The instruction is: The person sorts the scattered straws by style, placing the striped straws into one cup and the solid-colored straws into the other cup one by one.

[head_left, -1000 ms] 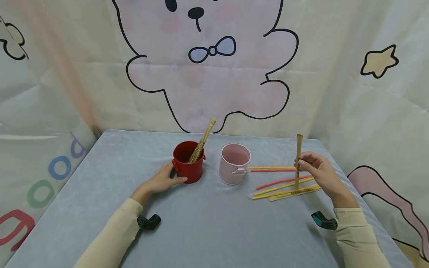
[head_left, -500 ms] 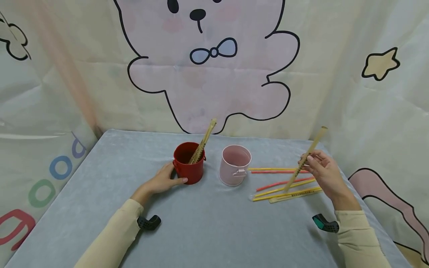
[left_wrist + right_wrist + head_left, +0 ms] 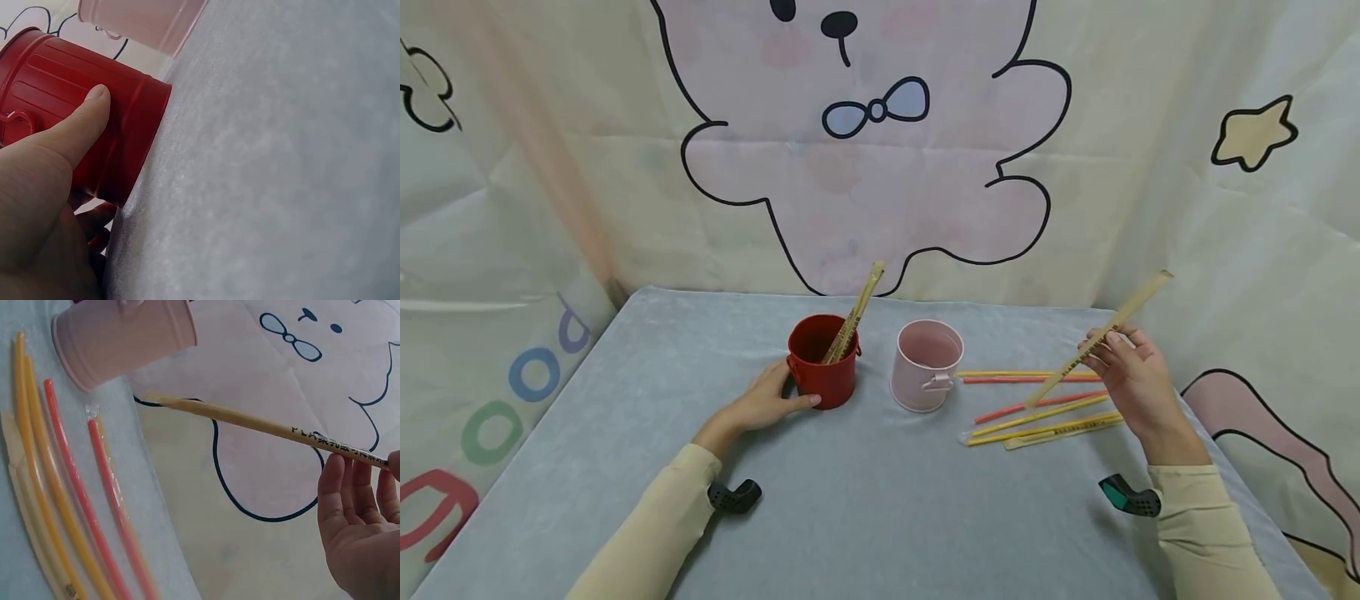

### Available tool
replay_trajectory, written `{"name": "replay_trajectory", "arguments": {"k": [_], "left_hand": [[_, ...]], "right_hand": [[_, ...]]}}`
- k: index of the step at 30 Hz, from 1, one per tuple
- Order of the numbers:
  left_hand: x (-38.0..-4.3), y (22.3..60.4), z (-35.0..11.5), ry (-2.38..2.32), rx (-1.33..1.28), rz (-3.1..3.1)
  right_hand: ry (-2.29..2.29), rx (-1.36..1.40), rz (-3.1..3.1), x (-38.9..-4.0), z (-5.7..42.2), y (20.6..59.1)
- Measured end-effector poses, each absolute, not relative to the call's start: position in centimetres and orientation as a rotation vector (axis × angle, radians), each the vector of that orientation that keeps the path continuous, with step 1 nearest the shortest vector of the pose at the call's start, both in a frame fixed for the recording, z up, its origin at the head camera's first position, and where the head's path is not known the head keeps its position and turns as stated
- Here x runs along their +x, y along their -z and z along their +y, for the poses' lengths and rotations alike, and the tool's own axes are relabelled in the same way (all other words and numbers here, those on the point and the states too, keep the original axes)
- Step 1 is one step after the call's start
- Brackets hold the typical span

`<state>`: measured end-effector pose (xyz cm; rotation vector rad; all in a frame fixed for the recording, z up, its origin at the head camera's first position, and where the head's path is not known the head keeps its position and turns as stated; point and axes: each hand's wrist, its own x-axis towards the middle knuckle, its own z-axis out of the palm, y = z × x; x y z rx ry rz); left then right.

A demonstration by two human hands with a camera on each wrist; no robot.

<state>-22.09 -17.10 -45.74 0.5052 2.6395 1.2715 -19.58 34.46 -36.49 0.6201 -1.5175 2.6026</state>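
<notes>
- While red bucket (image 3: 823,388) is gripped by left hand (image 3: 762,404), paper-wrapped straws (image 3: 853,317) are already lodged inside.
- Another straw (image 3: 269,427) is pinched aloft by right hand (image 3: 1138,390).
- Seemingly left: assorted straws (image 3: 1015,422) on desk (image 3: 880,517).

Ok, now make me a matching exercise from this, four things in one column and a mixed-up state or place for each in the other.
Column one
1. Red bucket
2. Pink bucket
3. Left hand
4. Right hand

Column two
A. Pinching a single tan straw
B. Beside the loose straws, no hand on it
C. Has tan straws leaning inside
D. Holding the side of a bucket

Pairs: 1-C, 2-B, 3-D, 4-A
</notes>
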Motion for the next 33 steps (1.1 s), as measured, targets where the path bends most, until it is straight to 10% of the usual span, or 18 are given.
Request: {"name": "replay_trajectory", "arguments": {"k": [33], "left_hand": [[-22.1,46.0,-17.0,-1.254,0.535,2.681]], "right_hand": [[-2.346,0.444,-1.386,-21.7,22.1,30.5]]}}
